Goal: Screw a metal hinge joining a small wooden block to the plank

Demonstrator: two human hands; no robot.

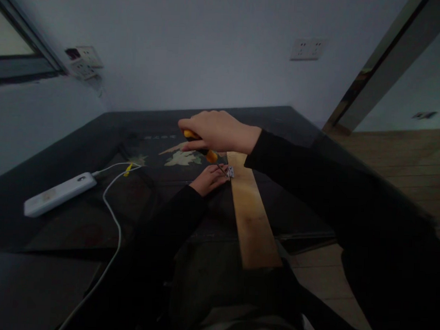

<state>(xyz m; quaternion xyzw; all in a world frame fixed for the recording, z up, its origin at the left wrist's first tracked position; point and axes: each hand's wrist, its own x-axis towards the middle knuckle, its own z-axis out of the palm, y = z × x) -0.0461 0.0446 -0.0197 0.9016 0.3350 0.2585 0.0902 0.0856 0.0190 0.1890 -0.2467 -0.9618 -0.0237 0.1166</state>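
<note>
My right hand is closed around the yellow and black handle of a screwdriver, high over the table. The screwdriver slants down to the right, its shaft reaching a small metal hinge. This hinge lies at the left edge of a long wooden board, near the board's far end. Low beside the board, my left hand has its fingertips pressed together against the hinge. Whether the tip sits in a screw is too small to tell.
The board rests on a dark table with a leaf print and sticks out past its front edge. At left lies a white power strip with a white cable running toward me. Wall sockets are mounted behind the table.
</note>
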